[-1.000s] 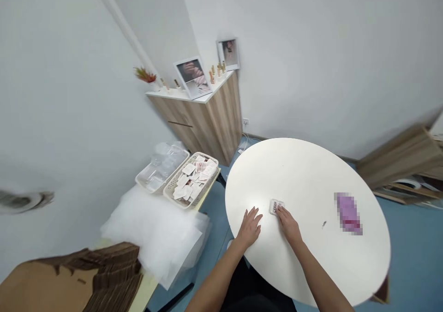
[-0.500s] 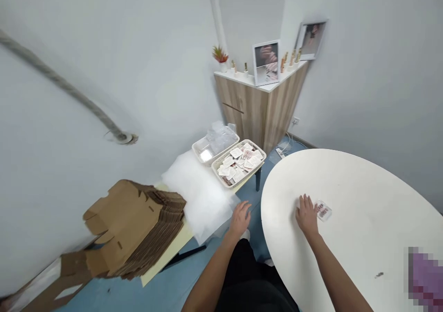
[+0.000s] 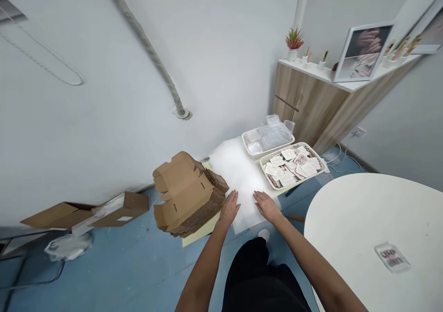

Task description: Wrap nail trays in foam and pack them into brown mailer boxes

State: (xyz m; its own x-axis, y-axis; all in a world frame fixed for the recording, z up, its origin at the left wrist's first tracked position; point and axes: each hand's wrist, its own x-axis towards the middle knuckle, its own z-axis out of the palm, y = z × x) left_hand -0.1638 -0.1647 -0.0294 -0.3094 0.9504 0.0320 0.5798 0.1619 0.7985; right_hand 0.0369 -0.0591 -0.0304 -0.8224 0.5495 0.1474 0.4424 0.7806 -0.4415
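Note:
My left hand (image 3: 230, 208) reaches over the near left part of a stack of thin white foam sheets (image 3: 232, 162), right beside a pile of flat brown cardboard boxes (image 3: 185, 189). Its fingers are stretched out and hold nothing. To the right, my right hand (image 3: 267, 207) is over the near right part of the same sheets, fingers extended and empty. Whether either hand presses on the top sheet I cannot tell. A small clear case with reddish false nails (image 3: 392, 256) lies on the white round-edged table (image 3: 349, 210), away from both hands.
Behind the sheets stand a white basket of printed cards (image 3: 294, 166) and a white tray of clear plastic cases (image 3: 268, 136). A wooden cabinet (image 3: 308, 95) fills the corner. Brown cartons (image 3: 121, 210) and a plastic bag (image 3: 68, 246) lie on the blue floor at left.
The view has swung left. My right hand has left the white table and the clear case and come over to the foam sheets. My left hand has also moved onto their near side.

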